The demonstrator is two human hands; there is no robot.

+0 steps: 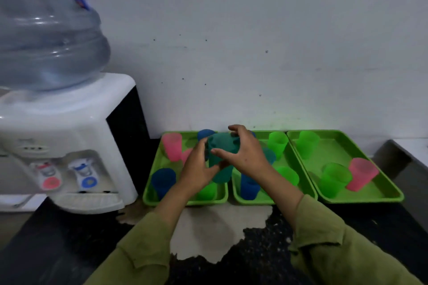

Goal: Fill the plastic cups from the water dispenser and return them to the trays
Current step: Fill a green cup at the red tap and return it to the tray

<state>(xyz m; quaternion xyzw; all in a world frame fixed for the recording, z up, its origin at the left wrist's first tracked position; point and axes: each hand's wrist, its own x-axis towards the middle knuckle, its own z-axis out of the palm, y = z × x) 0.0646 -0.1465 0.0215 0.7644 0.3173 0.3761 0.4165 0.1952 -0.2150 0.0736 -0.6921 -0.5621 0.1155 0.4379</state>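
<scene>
A teal plastic cup [221,146] is held upside down above the seam between the left tray [150,183] and the middle tray [305,176]. My left hand [199,169] grips its lower part and my right hand [245,150] wraps over its upper part. Both are green trays holding several upside-down cups in pink, blue and green. The white water dispenser [69,146] stands at the left, with a red tap [49,174] and a blue tap [85,173].
A third green tray [393,192] at the right holds green cups and a pink cup [361,173]. A large water bottle [46,30] sits on the dispenser. The dark counter has a pale worn patch [208,227] in front. A white wall is behind.
</scene>
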